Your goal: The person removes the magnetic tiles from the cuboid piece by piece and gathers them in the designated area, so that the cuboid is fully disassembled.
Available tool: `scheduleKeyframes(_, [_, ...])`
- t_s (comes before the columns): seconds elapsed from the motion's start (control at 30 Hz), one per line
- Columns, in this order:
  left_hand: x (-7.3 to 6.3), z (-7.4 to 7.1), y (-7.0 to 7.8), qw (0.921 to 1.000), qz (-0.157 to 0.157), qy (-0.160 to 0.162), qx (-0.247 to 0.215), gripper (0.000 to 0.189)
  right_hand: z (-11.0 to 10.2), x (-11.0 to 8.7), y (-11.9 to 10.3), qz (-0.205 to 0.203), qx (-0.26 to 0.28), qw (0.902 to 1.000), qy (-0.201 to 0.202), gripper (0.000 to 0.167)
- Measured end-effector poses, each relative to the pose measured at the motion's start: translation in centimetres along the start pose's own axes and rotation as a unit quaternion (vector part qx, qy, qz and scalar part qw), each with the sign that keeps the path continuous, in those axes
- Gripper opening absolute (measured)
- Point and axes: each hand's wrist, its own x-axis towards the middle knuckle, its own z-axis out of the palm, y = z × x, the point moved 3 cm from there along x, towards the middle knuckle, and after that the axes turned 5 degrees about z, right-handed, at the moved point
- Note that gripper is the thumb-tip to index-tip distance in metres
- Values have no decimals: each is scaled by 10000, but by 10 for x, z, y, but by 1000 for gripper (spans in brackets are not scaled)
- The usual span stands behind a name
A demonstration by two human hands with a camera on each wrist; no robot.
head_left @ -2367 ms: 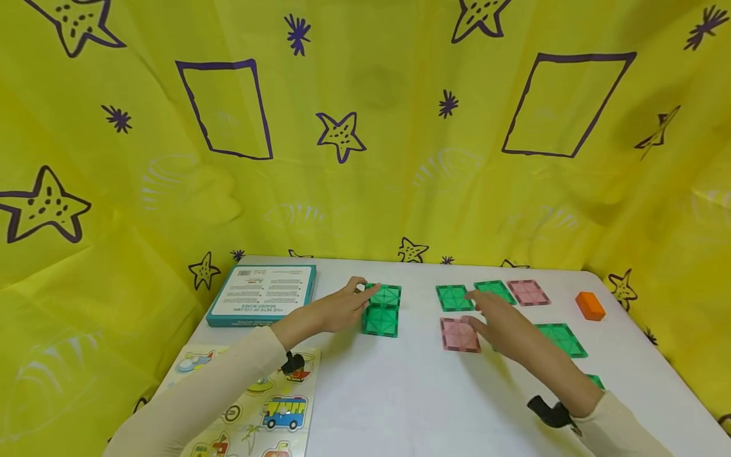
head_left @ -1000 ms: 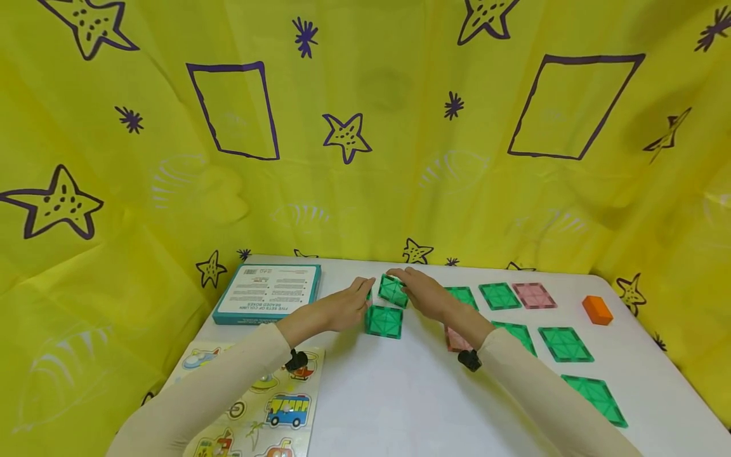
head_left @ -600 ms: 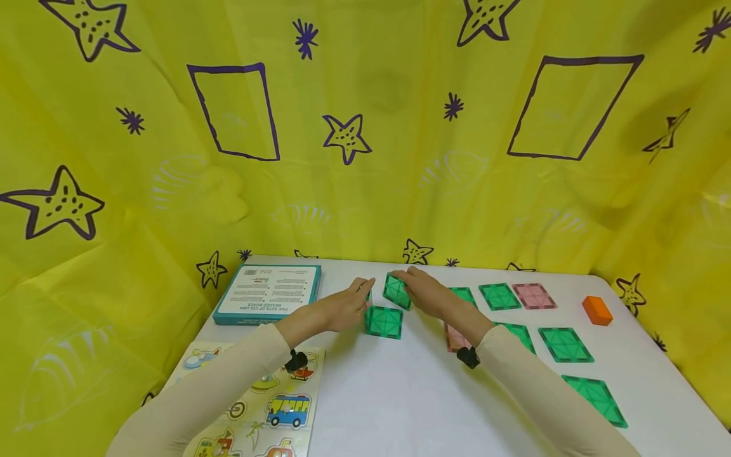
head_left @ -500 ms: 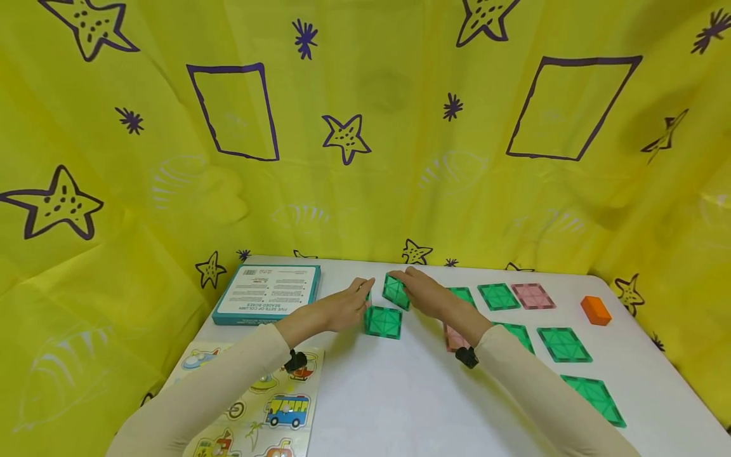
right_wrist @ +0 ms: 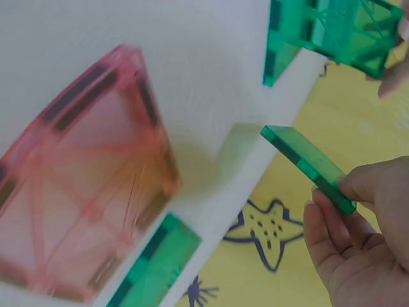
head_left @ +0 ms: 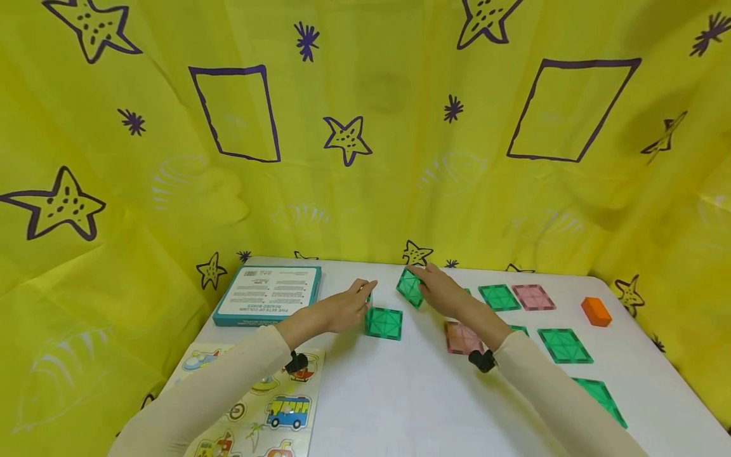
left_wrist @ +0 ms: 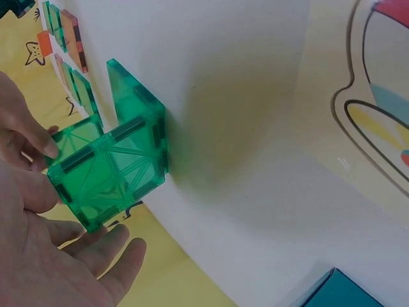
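My left hand [head_left: 342, 309] pinches a green magnetic tile [left_wrist: 115, 169] between thumb and fingers, holding it upright. That tile meets the edge of another green tile [head_left: 384, 324], which appears to lie flat on the table. To the right, my right hand [head_left: 442, 293] pinches a third green magnetic tile [right_wrist: 305, 160] by one edge. This tile is tilted and apart from the left pair. Under the right forearm lies a pink tile [head_left: 461, 337], partly covered. In the head view, the left hand hides most of its upright tile.
Several flat tiles spread over the right side, among them a green one [head_left: 499, 297] and a pink one [head_left: 533, 296]. An orange block [head_left: 596, 311] sits near the right edge. At left are a teal-edged box [head_left: 268, 292] and a vehicle puzzle board [head_left: 288, 412].
My right hand has come left from the loose tiles, taken the far green tile beside my left hand, and drawn it away to the right. My left hand stays almost still.
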Motion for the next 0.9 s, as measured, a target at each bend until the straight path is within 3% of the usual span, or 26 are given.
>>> scheduleKeyframes(0.33, [-2,0,-2,9999,95,57,37,56,-41,-51,22,394,605,9959,547,53])
scheduleKeyframes(0.7, [-2,-3,-5,9995,229,37,197,66,-71,-143,46,1026,459,9909,739,56])
scheduleKeyframes(0.9, [-1,-4,-3,9991,368,23,202,74,-74,-191,54,1732,478,9818,619,58])
